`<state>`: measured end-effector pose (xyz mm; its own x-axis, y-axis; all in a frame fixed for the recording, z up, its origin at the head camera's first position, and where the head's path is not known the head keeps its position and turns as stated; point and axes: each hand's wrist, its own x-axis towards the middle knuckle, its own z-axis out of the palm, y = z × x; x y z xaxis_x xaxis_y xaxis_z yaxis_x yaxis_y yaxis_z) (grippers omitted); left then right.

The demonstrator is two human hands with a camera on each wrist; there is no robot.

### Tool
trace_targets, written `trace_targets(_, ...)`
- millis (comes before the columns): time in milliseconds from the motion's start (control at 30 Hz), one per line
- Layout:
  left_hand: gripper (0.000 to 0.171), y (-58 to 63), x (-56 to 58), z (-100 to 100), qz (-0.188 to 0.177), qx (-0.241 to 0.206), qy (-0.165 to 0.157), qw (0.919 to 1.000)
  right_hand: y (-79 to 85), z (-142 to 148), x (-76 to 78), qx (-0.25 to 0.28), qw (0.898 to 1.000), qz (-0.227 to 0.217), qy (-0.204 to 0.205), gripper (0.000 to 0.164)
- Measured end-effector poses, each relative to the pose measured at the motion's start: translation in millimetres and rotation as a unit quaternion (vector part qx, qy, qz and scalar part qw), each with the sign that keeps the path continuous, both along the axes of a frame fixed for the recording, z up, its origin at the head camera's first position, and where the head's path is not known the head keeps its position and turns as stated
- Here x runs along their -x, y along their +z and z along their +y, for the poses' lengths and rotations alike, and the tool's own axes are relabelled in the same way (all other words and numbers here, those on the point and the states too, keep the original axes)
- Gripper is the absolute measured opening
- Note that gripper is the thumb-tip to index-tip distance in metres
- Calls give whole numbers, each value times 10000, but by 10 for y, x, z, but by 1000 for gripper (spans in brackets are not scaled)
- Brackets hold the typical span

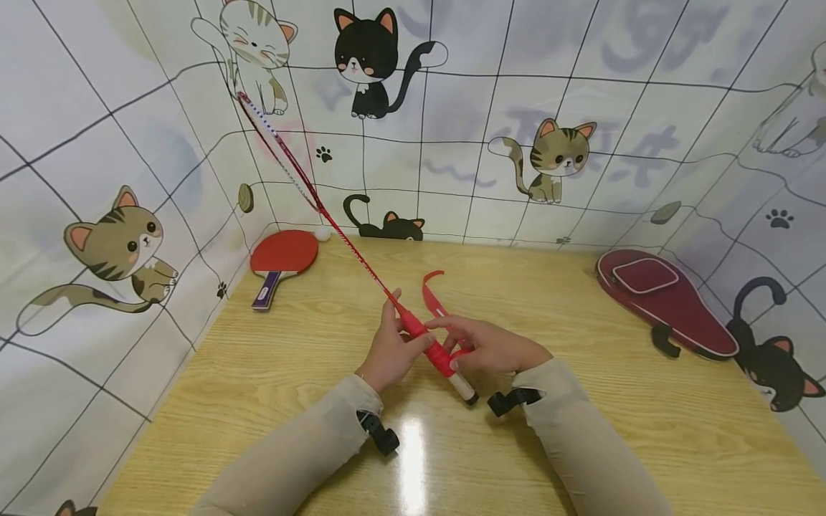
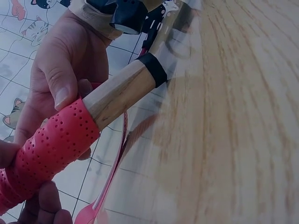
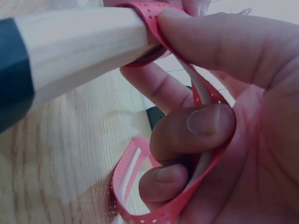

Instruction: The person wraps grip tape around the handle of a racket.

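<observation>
A badminton racket [image 1: 355, 252] slants up and to the left in the head view, its strung head away from me. Perforated red grip tape [image 2: 60, 133] winds around most of its handle; the bare wooden end [image 1: 461, 387] has a black butt. My left hand [image 1: 396, 351] holds the taped handle, thumb across the top. At the lower edge of the wrapping, my right hand [image 1: 493, 345] presses the tape with its thumb and curls other fingers round the loose strip [image 3: 205, 175]. That strip shows a white stripe and trails behind the handle to the table.
On the wooden table [image 1: 290, 373], a red table tennis bat [image 1: 285, 252] lies at the back left, beside a white ball [image 1: 323, 233]. A dark red racket case [image 1: 665, 297] with a black strap lies at the right. Cat-printed cloth [image 1: 452, 107] hangs behind.
</observation>
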<state>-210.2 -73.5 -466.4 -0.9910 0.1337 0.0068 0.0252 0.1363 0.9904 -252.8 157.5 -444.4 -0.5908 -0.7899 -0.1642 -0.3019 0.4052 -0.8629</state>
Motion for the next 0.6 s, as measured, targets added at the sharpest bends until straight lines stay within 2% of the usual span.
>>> trace_targets(267, 98, 10, 1, -9, -93, -117, 35, 9999, -5, -4, -4, 90, 9996, -279, 42, 76)
trace_targets(600, 98, 19, -2, -28, -81, -109, 43, 9999, -48, -45, 6, 113, 9998, -164, -40, 79)
